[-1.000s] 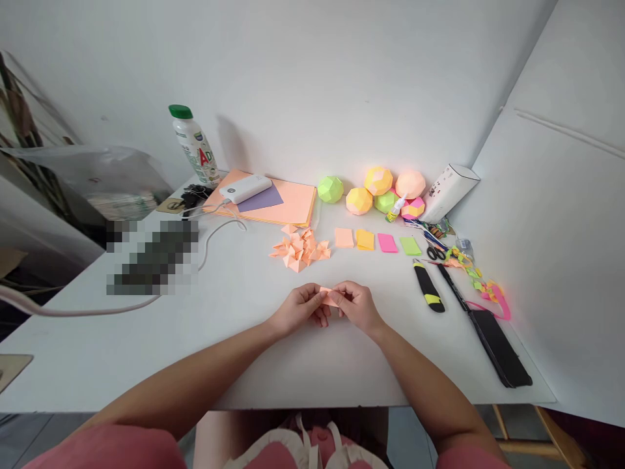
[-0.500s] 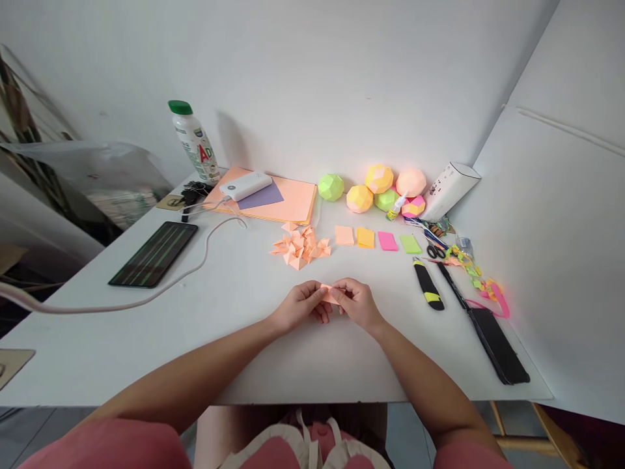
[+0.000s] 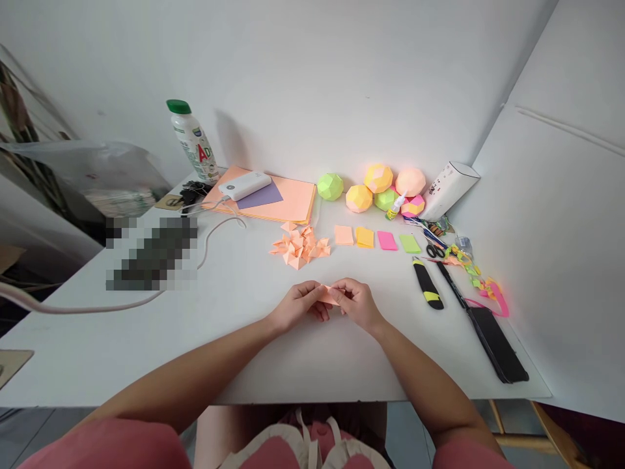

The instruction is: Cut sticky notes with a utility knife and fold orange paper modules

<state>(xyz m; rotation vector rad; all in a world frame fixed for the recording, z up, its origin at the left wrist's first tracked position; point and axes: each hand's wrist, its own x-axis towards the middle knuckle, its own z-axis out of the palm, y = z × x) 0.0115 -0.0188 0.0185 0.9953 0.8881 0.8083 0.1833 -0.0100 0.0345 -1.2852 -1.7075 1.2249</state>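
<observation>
Between my two hands is a small piece of peach paper [image 3: 328, 296], held just above the white table near its front. My left hand [image 3: 301, 302] pinches its left end, thumb on top. The right end is gripped by my right hand [image 3: 357, 302], with that thumb pressed on the paper too. My fingers cover much of the paper, so its exact folds are hidden. Just beyond my hands lies a pile of folded peach paper pieces [image 3: 299, 246]. Small paper stacks in peach [image 3: 344, 235], orange [image 3: 364, 238], pink [image 3: 387, 241] and green [image 3: 410, 243] lie in a row.
Faceted paper balls [image 3: 379, 178] and a glue bottle [image 3: 396, 206] stand by the wall. At right are a utility knife [image 3: 428, 284], scissors [image 3: 435, 251] and a black case [image 3: 498, 345]. A power bank [image 3: 245, 185] rests on large peach sheets [image 3: 293, 198], beside a white bottle [image 3: 194, 143].
Both hands keep their hold on the peach paper, with barely any movement. The dark device at left is now covered by a blurred mosaic.
</observation>
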